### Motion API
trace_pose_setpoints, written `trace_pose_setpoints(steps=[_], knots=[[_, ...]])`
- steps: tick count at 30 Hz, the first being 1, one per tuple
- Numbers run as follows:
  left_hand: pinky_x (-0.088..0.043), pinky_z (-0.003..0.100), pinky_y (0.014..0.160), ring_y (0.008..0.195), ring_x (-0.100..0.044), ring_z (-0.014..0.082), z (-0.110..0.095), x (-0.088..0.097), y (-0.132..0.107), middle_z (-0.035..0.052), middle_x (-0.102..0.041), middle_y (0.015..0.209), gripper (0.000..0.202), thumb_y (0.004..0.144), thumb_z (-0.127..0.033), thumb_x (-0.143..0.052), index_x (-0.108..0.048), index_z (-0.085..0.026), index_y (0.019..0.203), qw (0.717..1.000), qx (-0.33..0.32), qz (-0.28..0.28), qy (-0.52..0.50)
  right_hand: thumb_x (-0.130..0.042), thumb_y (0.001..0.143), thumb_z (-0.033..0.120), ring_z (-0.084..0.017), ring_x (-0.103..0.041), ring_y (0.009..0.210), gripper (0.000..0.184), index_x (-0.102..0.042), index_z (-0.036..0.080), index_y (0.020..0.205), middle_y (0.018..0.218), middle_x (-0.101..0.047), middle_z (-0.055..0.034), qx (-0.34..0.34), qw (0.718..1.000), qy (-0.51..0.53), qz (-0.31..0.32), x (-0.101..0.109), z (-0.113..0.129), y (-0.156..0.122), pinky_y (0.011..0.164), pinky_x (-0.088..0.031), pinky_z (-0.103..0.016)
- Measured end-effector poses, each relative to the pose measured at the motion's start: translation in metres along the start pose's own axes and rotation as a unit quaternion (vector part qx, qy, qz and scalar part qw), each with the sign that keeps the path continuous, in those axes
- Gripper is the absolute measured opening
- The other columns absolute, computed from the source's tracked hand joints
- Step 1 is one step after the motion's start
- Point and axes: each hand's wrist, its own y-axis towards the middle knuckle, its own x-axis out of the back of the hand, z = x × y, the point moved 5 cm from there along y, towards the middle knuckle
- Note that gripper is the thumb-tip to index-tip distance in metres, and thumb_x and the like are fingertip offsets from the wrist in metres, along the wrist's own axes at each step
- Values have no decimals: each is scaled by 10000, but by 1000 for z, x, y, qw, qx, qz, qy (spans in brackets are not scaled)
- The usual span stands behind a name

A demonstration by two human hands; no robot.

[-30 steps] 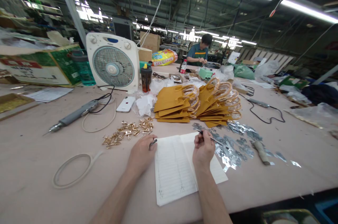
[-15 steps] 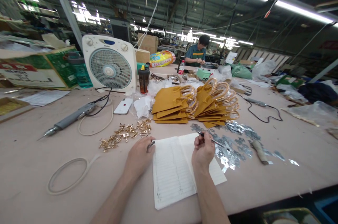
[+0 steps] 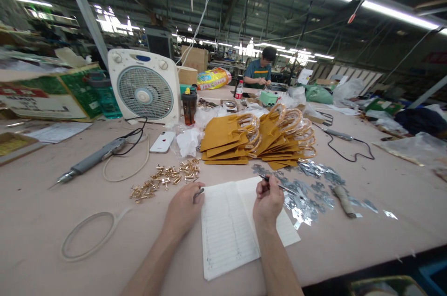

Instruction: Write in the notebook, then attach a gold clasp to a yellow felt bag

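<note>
An open lined notebook [image 3: 226, 231] lies on the table in front of me, with faint marks on its left page. My right hand [image 3: 268, 200] rests over the right page, its fingers closed around a dark pen [image 3: 286, 189]. At the notebook's left edge is my left hand [image 3: 184, 207], closed on a short dark rod-like item [image 3: 199, 192]; its exact kind is unclear. Gold-coloured metal fittings [image 3: 164, 179] lie in a loose pile just beyond my left hand. Flat silver metal pieces [image 3: 303, 203] are scattered to the right of my right hand.
Mustard-coloured bag pieces with wrapped handles [image 3: 223, 140] are stacked behind the notebook. A grey electric screwdriver [image 3: 92, 156], a phone [image 3: 162, 142], a box fan [image 3: 143, 89] and a tubing loop [image 3: 87, 235] occupy the left. Across the tables a co-worker [image 3: 258, 72] works.
Both hands keep nearly the same place and grip. The view has shifted very slightly; nothing on the table has visibly moved.
</note>
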Motion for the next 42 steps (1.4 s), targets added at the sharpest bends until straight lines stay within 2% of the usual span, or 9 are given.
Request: trace_pose_setpoints(steps=[17, 27, 42], knots=[[-500, 409, 967, 1111, -674, 251, -1, 0, 0, 37, -748, 1201, 276, 905, -263, -484, -392, -243, 645, 1000, 10, 12, -14, -751, 831, 462, -57, -441, 484, 323, -623, 170, 882, 627, -502, 73, -9, 999, 33, 9, 0, -1, 0, 414, -251, -175], [-512, 391, 961, 1116, -683, 248, 4, -3, 1, 15, -757, 1198, 258, 898, -264, -499, -447, -242, 646, 1000, -3, 0, 1, -755, 828, 501, -59, -434, 478, 358, -633, 168, 880, 621, -518, 70, -15, 1000, 27, 7, -2, 0, -1, 414, -238, -185], [-496, 415, 960, 1105, -671, 251, 5, -6, 1, 28, -745, 1213, 265, 901, -263, -485, -398, -239, 652, 1000, 6, 12, -4, -756, 838, 518, -61, -439, 485, 374, -635, 167, 879, 614, -503, 74, -15, 1000, -1, 8, -2, -1, -4, 426, -251, -187]])
